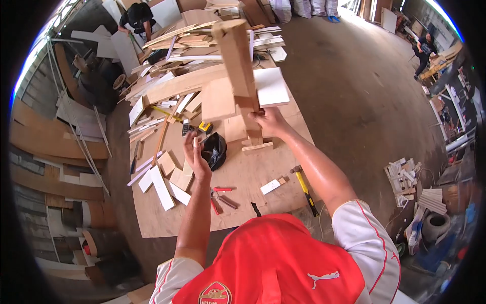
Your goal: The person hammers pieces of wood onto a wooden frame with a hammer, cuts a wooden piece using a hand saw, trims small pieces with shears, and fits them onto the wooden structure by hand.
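Observation:
My right hand (270,122) is closed around the lower part of an upright wooden post assembly (237,66). Flat square pieces stick out from its sides, one of plain wood (218,99) and one white (272,86). A short wooden strip (257,147) lies across its foot; whether it touches the table is unclear. My left hand (197,158) is raised to the left of the assembly, fingers extended and apart from it. Beside that hand sits a black plastic bag (214,152), opened like a bowl, with a yellow tape measure (205,126) just behind it.
On the wooden worktable (238,175) lie a hammer (305,191), red-handled pliers (221,196), a small white block (270,187) and several loose boards (162,188). Scrap wood (197,50) is piled at the back. One person (137,20) bends at far left; another (424,50) is at far right.

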The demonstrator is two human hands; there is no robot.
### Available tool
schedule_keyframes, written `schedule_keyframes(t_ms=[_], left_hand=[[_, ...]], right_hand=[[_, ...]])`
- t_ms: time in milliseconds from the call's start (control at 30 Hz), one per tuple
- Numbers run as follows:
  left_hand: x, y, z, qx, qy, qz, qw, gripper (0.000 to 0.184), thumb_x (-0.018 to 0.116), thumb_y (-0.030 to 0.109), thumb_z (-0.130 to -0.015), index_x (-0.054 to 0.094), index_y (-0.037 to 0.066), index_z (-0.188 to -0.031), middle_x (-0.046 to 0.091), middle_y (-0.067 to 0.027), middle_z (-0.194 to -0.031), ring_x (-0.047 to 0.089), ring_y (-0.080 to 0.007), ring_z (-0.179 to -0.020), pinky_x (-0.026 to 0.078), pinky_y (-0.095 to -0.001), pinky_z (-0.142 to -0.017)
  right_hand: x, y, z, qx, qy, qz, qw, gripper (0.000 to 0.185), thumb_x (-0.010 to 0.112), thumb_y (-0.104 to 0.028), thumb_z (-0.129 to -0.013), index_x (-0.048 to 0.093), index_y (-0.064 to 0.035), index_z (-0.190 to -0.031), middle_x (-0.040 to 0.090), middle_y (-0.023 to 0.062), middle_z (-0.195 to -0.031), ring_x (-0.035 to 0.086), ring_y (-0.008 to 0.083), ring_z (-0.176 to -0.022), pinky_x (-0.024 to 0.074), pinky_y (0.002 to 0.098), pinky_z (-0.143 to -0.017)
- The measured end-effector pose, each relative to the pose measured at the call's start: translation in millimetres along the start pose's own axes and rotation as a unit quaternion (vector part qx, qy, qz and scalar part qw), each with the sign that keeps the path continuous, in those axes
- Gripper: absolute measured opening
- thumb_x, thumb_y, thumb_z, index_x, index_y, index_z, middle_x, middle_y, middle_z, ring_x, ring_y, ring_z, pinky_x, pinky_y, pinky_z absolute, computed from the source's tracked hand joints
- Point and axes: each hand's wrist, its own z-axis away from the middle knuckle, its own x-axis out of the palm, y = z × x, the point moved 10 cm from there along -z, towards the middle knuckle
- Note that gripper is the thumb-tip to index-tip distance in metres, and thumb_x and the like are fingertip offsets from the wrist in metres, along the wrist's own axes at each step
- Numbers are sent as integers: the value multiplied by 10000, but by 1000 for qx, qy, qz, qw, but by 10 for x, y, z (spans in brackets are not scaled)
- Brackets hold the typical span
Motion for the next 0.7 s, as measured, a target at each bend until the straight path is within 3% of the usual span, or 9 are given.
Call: schedule_keyframes(t_ms=[67,133,200,267,300,400,533,633,700], left_hand=[[-409,-412,136,-62,64,-13,996,462,667,326,-1001,585,55,-1366,655,-65,-1222,613,-121,-1024,462,-276,-870],[-658,-666,340,-125,106,-36,986,329,671,327,-1014,661,68,-1217,689,-8,-1061,599,-84,-903,445,-238,-774],[-861,-953,527,-185,118,-51,974,336,668,361,-1015,667,75,-1193,698,-9,-1048,596,-90,-890,448,-254,-769],[-802,-1109,685,-233,94,-42,967,395,617,450,-1030,666,99,-1205,715,-36,-1084,603,-113,-938,455,-303,-815],[-723,-1180,738,-244,63,-44,967,459,577,499,-1036,651,92,-1235,706,-55,-1132,604,-138,-996,459,-329,-853],[-297,-1261,934,-255,-41,6,966,668,443,635,-1046,580,65,-1367,644,-109,-1320,574,-220,-1185,452,-413,-983],[166,-1293,1258,-301,-132,165,930,762,322,609,-1086,318,41,-1595,489,-156,-1531,515,-278,-1328,424,-461,-1074],[317,-381,1179,-228,-195,196,934,719,288,559,-1110,236,66,-1632,450,-172,-1562,514,-287,-1346,418,-437,-1103],[249,-230,1213,-224,-202,202,932,658,310,498,-1127,259,79,-1631,478,-156,-1537,530,-253,-1329,420,-409,-1111]], right_hand=[[-114,95,-4,101,-12,73,992,427,751,-305,-954,623,8,-1215,704,56,-1014,621,116,-819,521,335,-692],[-340,-331,-31,-28,109,-63,992,393,662,-305,-1011,581,-33,-1282,650,43,-1157,587,143,-1032,490,325,-908],[-616,-632,2,-23,200,-141,969,392,649,-404,-1029,583,-56,-1198,604,8,-1147,544,135,-1085,430,318,-1007],[-947,-656,-29,-67,254,-273,925,623,648,-526,-1001,515,-72,-1405,585,49,-1288,544,176,-1177,429,353,-1055],[-991,-898,1,-48,271,-311,910,805,625,-592,-984,365,-71,-1541,524,92,-1412,524,221,-1275,409,399,-1118],[-1441,-857,145,38,338,-259,904,992,408,-785,-967,204,-58,-1612,363,165,-1588,420,312,-1431,363,497,-1184],[-1752,-789,591,71,463,-364,805,820,326,-690,-1044,283,-95,-1607,355,126,-1627,387,319,-1479,337,527,-1216],[-1747,-897,844,23,438,-320,840,727,249,-628,-1067,345,-125,-1584,391,95,-1609,392,331,-1480,334,518,-1229],[-1807,-744,1045,29,415,-327,849,736,291,-605,-1050,394,-59,-1533,468,173,-1528,491,360,-1393,418,522,-1169]])
